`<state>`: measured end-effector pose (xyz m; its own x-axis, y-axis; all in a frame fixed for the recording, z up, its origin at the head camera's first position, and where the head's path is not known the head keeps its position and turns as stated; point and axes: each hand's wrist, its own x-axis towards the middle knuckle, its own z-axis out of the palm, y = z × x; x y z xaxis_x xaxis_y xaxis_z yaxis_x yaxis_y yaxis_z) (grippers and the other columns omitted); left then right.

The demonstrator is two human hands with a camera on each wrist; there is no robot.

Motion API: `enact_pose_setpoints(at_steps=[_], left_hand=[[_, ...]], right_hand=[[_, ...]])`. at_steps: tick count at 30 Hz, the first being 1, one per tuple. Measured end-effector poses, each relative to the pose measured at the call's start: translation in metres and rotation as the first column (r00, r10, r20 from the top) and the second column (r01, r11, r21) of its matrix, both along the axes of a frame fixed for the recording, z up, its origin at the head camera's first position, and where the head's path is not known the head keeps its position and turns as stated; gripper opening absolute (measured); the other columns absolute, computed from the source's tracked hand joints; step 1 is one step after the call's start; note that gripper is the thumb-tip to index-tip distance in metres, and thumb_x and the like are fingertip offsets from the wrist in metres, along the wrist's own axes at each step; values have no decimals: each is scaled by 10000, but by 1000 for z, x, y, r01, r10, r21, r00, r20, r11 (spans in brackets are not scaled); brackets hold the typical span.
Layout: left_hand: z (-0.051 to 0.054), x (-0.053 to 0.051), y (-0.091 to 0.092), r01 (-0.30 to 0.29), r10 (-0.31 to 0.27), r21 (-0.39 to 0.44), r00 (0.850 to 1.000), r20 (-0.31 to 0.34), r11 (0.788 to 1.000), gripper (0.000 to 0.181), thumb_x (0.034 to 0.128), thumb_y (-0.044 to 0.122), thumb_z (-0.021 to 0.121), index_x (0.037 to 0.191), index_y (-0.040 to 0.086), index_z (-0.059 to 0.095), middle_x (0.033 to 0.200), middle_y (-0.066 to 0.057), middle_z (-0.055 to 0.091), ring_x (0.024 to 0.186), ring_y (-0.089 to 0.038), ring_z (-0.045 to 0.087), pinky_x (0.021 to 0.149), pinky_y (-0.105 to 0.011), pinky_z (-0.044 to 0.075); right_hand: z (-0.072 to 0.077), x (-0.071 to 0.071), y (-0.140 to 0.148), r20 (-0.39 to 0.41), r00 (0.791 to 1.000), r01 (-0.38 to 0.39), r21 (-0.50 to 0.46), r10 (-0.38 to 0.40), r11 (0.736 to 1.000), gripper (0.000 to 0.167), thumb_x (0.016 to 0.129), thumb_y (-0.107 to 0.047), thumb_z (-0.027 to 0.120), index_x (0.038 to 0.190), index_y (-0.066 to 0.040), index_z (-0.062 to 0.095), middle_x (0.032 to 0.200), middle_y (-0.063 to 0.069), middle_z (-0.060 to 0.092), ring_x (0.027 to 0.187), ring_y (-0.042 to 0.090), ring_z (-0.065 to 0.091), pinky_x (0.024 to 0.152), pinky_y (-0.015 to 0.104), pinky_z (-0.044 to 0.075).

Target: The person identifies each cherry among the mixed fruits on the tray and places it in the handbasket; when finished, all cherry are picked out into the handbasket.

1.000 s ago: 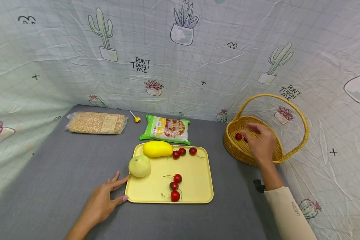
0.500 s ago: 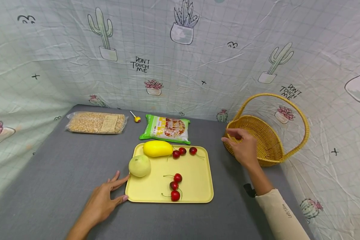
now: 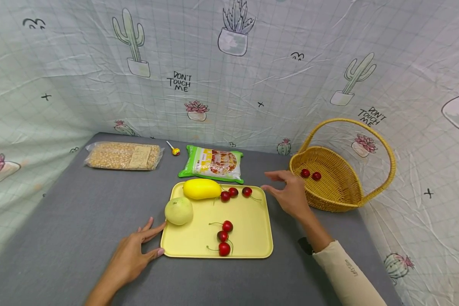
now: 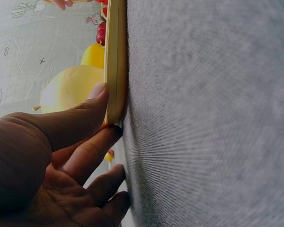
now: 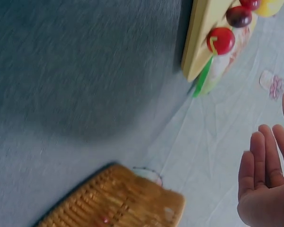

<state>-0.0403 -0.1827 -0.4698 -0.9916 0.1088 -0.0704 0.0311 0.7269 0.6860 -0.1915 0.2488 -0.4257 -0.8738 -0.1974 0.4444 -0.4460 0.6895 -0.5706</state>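
Note:
In the head view, my left hand [image 3: 131, 255] touches the left edge of a yellow tray [image 3: 248, 238] with its thumb and index finger. The left wrist view shows the thumb [image 4: 92, 106] on the tray rim. Beside that hand a pale green round fruit [image 3: 178, 211] sits on the tray. Behind it lies a yellow mango [image 3: 201, 189]. Several cherries [image 3: 224, 249] with stems lie on the tray, some near the front, others at the back [image 3: 247, 192]. My right hand [image 3: 290, 193] hovers between tray and basket, fingers apart, holding nothing. Two cherries [image 3: 316, 175] lie in the wicker basket [image 3: 338, 187].
Behind the tray lies a green and white food packet [image 3: 214, 164]. A lollipop [image 3: 174, 148] and a clear bag of corn kernels [image 3: 123, 156] are at the back left. The basket's tall handle [image 3: 391, 170] arches up at the right, near the patterned cloth backdrop [image 3: 260, 76].
My right hand has left the basket and moved left toward the tray, and both cherries in the basket now show. The left hand and the tray have stayed put.

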Motion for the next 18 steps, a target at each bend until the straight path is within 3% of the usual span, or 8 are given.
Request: enact_pose_setpoints(at_steps=[6, 18], left_hand=[[0, 0, 0, -2, 2, -1, 1000, 5, 1000, 740, 821, 180, 915, 1504, 219, 634, 1616, -276, 429, 1457, -595, 411, 1138, -757, 398], [0, 0, 0, -2, 2, -2, 1000, 1, 1000, 738, 820, 170, 917, 1501, 214, 637, 1614, -283, 426, 1442, -610, 419, 1137, -764, 390]], right_hand=[[-6, -1, -15, 105, 993, -48, 21, 45, 999, 434, 835, -154, 927, 1247, -120, 794, 1181, 115, 779, 1071, 301, 710, 931, 583, 607], [-20, -9, -32, 290, 953, -118, 103, 84, 988, 420, 894, -162, 874, 1296, -94, 775, 1263, 122, 765, 1151, 356, 707, 983, 550, 604]])
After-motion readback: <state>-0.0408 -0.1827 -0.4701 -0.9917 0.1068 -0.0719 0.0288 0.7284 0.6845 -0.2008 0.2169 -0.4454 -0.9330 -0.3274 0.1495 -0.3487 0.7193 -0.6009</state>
